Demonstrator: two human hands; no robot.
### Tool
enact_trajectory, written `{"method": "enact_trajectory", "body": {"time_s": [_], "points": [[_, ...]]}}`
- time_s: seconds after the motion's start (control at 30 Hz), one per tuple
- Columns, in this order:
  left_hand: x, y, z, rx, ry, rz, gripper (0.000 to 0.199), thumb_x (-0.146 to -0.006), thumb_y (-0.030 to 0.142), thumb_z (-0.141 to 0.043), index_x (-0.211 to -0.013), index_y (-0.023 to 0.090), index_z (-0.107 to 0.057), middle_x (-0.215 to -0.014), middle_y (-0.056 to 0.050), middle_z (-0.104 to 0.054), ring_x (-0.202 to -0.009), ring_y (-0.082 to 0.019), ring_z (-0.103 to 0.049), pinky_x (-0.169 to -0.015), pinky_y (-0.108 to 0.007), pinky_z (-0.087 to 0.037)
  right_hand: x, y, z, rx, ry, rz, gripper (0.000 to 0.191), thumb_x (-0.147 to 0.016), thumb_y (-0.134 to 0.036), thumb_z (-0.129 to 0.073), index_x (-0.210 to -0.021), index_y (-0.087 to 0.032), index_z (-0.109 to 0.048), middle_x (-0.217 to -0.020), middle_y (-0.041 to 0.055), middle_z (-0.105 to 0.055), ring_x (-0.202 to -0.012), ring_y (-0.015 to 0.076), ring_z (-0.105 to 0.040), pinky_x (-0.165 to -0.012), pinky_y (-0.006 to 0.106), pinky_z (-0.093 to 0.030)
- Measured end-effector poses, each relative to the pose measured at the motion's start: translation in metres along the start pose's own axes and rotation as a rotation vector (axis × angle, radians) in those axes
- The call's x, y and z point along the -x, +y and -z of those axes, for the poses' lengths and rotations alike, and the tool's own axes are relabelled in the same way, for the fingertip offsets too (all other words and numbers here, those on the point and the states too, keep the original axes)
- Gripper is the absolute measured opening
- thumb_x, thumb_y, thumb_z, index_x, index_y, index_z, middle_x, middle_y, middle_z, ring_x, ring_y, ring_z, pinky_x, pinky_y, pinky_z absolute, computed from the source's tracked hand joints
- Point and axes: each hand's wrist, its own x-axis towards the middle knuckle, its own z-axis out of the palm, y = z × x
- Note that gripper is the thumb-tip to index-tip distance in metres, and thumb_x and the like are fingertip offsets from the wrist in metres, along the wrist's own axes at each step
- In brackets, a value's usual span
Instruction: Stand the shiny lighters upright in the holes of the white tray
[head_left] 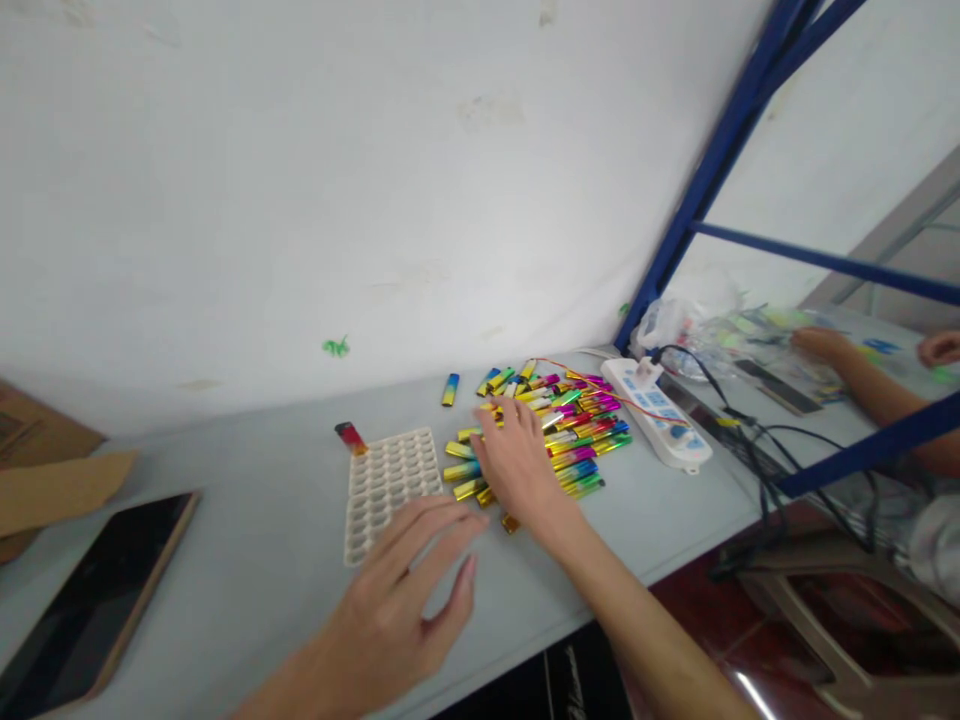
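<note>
My left hand (409,590) hovers in front of a white tray (367,505) with rows of round holes. Its fingers and thumb are apart, holding nothing. At the tray's far left corner a shiny red tube (351,438) with a dark top stands slightly tilted. My right hand (517,455) reaches over the left part of a pile of shiny coloured tubes (585,440) in gold, blue, green, pink and red. Its fingers are bent close together at the tubes; what the fingertips grip, if anything, is hidden. One blue and yellow tube (450,390) lies apart by the wall.
A white power strip (660,415) with black cables lies right of the pile. A phone (97,600) and cardboard (52,480) are at the left. A blue metal frame (690,215) rises at the right; beyond it a co-worker's hand (821,345) rests among plastic bags.
</note>
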Motion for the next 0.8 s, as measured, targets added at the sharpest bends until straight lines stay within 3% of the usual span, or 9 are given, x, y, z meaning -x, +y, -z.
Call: {"method": "enact_trajectory", "body": {"time_s": [0.07, 0.13, 0.23, 0.33, 0.5, 0.63, 0.73, 0.8], "points": [[-0.002, -0.027, 0.005, -0.036, 0.024, 0.040, 0.035, -0.093, 0.010, -0.059, -0.122, 0.029, -0.067, -0.107, -0.006, -0.076, -0.103, -0.023, -0.074, -0.099, -0.040, -0.061, 0.022, 0.027, 0.017, -0.138, -0.019, 0.124, 0.024, -0.105, -0.023, -0.052, -0.125, -0.022, -0.065, -0.134, 0.0161, -0.061, -0.124, 0.0300, -0.058, -0.106, 0.051, -0.052], [-0.003, -0.057, 0.006, -0.060, 0.027, 0.051, 0.018, -0.095, 0.013, -0.058, -0.105, 0.025, -0.068, -0.096, -0.004, -0.076, -0.091, -0.019, -0.074, -0.093, -0.035, -0.061, 0.047, 0.052, 0.030, -0.225, -0.078, 0.219, 0.021, -0.107, -0.022, -0.050, -0.120, -0.023, -0.067, -0.122, 0.0117, -0.066, -0.115, 0.0250, -0.063, -0.102, 0.045, -0.055], [0.003, -0.085, 0.004, -0.074, 0.033, 0.101, 0.011, -0.097, 0.017, -0.058, -0.094, 0.022, -0.067, -0.090, -0.003, -0.074, -0.086, -0.018, -0.072, -0.088, -0.032, -0.059, 0.079, 0.077, 0.035, -0.195, -0.179, 0.294, 0.018, -0.105, -0.026, -0.055, -0.117, -0.025, -0.069, -0.118, 0.0097, -0.068, -0.112, 0.0255, -0.063, -0.099, 0.046, -0.057], [0.011, -0.090, 0.002, -0.055, 0.033, 0.150, 0.011, -0.096, 0.020, -0.059, -0.091, 0.022, -0.068, -0.087, -0.003, -0.074, -0.084, -0.018, -0.071, -0.087, -0.031, -0.058, 0.091, 0.085, 0.032, -0.134, -0.183, 0.293, 0.021, -0.105, -0.027, -0.058, -0.123, -0.025, -0.069, -0.120, 0.0109, -0.069, -0.115, 0.0271, -0.062, -0.100, 0.050, -0.056], [0.014, -0.075, 0.006, 0.023, 0.050, 0.228, 0.010, -0.096, 0.022, -0.062, -0.089, 0.022, -0.069, -0.085, -0.002, -0.074, -0.082, -0.017, -0.070, -0.086, -0.029, -0.057, 0.076, 0.071, 0.038, -0.126, -0.225, 0.341, 0.021, -0.104, -0.030, -0.059, -0.119, -0.022, -0.071, -0.114, 0.0102, -0.073, -0.110, 0.0275, -0.066, -0.100, 0.049, -0.054], [0.014, -0.065, 0.007, 0.183, -0.027, 0.313, 0.017, -0.094, 0.031, -0.069, -0.108, 0.023, -0.074, -0.095, -0.003, -0.077, -0.079, -0.016, -0.070, -0.077, -0.027, -0.057, 0.042, 0.041, 0.044, -0.379, -0.341, 0.364, 0.023, -0.106, -0.034, -0.057, -0.122, -0.027, -0.071, -0.113, 0.0047, -0.076, -0.105, 0.0218, -0.070, -0.095, 0.035, -0.054], [0.014, -0.064, 0.004, 0.358, -0.108, 0.434, 0.027, -0.092, 0.039, -0.073, -0.113, 0.023, -0.075, -0.100, -0.003, -0.080, -0.083, -0.017, -0.072, -0.079, -0.027, -0.057, 0.013, 0.016, 0.031, -0.632, -0.364, 0.296, 0.024, -0.101, -0.043, -0.065, -0.115, -0.024, -0.071, -0.091, 0.0009, -0.074, -0.080, 0.0163, -0.067, -0.073, 0.026, -0.051], [0.015, -0.064, 0.001, 0.471, -0.105, 0.551, 0.025, -0.092, 0.040, -0.073, -0.106, 0.020, -0.076, -0.091, -0.003, -0.079, -0.079, -0.017, -0.071, -0.076, -0.026, -0.056, -0.006, 0.000, 0.017, -0.782, -0.364, 0.240, 0.030, -0.096, -0.049, -0.070, -0.108, -0.021, -0.068, -0.072, -0.0041, -0.064, -0.064, 0.0127, -0.057, -0.059, 0.023, -0.043]]}}
